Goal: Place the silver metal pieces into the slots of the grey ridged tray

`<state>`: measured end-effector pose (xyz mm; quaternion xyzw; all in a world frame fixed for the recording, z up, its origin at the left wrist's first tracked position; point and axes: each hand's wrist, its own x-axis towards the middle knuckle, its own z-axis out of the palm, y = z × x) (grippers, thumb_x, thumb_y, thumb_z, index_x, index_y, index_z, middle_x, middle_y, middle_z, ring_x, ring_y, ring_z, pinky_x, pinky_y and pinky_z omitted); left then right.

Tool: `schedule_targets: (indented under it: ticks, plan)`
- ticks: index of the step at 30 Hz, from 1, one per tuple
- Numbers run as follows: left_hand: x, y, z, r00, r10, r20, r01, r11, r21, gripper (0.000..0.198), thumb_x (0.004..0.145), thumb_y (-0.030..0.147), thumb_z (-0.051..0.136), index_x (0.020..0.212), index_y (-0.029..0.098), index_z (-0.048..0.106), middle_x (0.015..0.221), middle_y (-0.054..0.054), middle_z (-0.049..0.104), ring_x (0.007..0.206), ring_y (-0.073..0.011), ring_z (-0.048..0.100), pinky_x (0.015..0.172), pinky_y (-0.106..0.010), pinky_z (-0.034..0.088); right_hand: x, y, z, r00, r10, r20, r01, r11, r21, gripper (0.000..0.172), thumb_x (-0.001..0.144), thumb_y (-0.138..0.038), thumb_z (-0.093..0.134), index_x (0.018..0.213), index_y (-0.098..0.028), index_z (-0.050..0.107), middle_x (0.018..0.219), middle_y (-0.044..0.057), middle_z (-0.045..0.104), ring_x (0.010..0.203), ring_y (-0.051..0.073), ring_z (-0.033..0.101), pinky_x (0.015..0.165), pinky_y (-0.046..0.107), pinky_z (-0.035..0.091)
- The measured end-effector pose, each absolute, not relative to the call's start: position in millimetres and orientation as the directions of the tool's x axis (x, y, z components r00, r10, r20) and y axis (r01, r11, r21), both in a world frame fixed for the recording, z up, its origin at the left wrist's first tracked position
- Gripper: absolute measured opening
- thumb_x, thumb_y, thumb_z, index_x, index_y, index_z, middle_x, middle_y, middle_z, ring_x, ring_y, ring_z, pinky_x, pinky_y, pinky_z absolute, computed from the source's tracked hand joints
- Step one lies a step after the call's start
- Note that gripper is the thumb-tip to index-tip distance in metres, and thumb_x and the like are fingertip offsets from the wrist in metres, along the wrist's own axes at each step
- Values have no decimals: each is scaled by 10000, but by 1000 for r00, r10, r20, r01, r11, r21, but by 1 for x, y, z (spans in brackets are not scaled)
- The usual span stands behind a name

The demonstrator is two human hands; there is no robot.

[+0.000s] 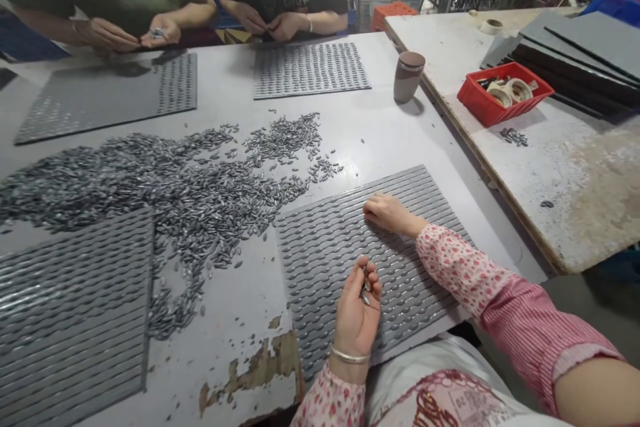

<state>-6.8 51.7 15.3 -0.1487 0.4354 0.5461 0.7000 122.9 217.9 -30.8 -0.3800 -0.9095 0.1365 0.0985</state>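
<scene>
My left hand [356,313] is palm up with its fingers curled round a few small grey, pointed oval pieces [367,295]. It hovers over the near part of a grey ridged board [320,267], whose rows carry many similar oval bumps. Farther up the same board, my right hand [393,213] is closed with its fingertips down at the surface. Whatever those fingertips pinch is hidden. Left of the board spreads a large heap of loose grey oval pieces [200,193] on the white table [235,307].
Another ridged board [100,300] lies at the left. Across the table, two people handle pieces above their own boards [110,93]. A brown cup [409,77] stands near the table's right edge. On the side table sit a red bin [487,103] with tape rolls and stacked grey sheets [595,53].
</scene>
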Motion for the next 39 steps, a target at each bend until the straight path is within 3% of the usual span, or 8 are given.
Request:
schedule_targets:
  ticks: [3, 6, 10, 22, 28, 35, 37, 39]
  plan:
    - [-6, 49, 13, 43, 634, -772, -892, 372, 256, 207, 869, 68, 451, 909, 96, 652, 777, -48, 608, 612, -64, 576, 555, -161, 516, 123, 220, -35, -744, 664, 73, 611, 721, -327, 173, 920, -250, 505, 856, -147, 628, 864, 75, 567, 839, 187, 467, 764, 272, 359]
    - [-7, 47, 11, 57, 634, -771, -894, 377, 244, 206, 865, 64, 455, 908, 95, 654, 776, -48, 604, 615, -63, 572, 557, -162, 519, 129, 223, -40, -703, 704, 98, 606, 665, -436, 180, 933, -237, 476, 892, -143, 624, 863, 61, 559, 843, 172, 478, 795, 266, 367]
    - [-6, 46, 10, 42, 629, -776, -902, 357, 240, 191, 862, 59, 460, 884, 105, 644, 780, -46, 611, 599, -56, 565, 532, -150, 508, 138, 229, -44, -715, 690, 114, 537, 646, -543, 69, 860, -162, 567, 901, -126, 609, 852, 43, 544, 826, 158, 480, 780, 249, 375]
    - [-2, 44, 8, 35, 623, -782, -897, 365, 250, 139, 853, 72, 491, 830, 127, 617, 761, -36, 623, 569, -51, 568, 505, -137, 494, 128, 239, -36, -787, 617, -24, 559, 694, -454, 57, 831, -121, 582, 827, -130, 639, 848, 51, 563, 826, 159, 493, 830, 269, 358]
    - [0, 44, 9, 35, 602, -798, -893, 377, 245, 138, 842, 57, 505, 832, 129, 622, 783, -43, 642, 600, -62, 595, 527, -143, 511, 117, 240, -28, -687, 709, -158, 691, 572, -442, 87, 781, -113, 579, 788, -128, 665, 799, 62, 598, 779, 167, 514, 744, 254, 370]
    - [0, 49, 8, -1, 585, -811, -901, 351, 254, 112, 838, 75, 523, 810, 124, 619, 764, -26, 629, 574, -53, 580, 494, -132, 495, 112, 238, -22, -620, 766, -173, 732, 483, -481, 91, 729, -71, 575, 738, -120, 652, 751, 50, 614, 745, 155, 528, 698, 239, 380]
    - [0, 52, 7, -12, 586, -810, -905, 338, 258, 101, 835, 85, 535, 803, 132, 618, 750, -16, 618, 570, -52, 577, 487, -130, 488, 116, 225, -15, -613, 777, -142, 705, 458, -541, 89, 779, -105, 559, 807, -114, 643, 789, 48, 616, 756, 144, 533, 697, 231, 395]
    - [1, 55, 5, -11, 598, -802, -909, 327, 257, 88, 836, 98, 542, 812, 133, 619, 738, -10, 605, 563, -47, 564, 480, -126, 478, 121, 206, -7, -671, 731, -119, 556, 391, -734, 111, 833, -181, 555, 880, -112, 629, 797, 36, 614, 732, 127, 538, 668, 216, 415]
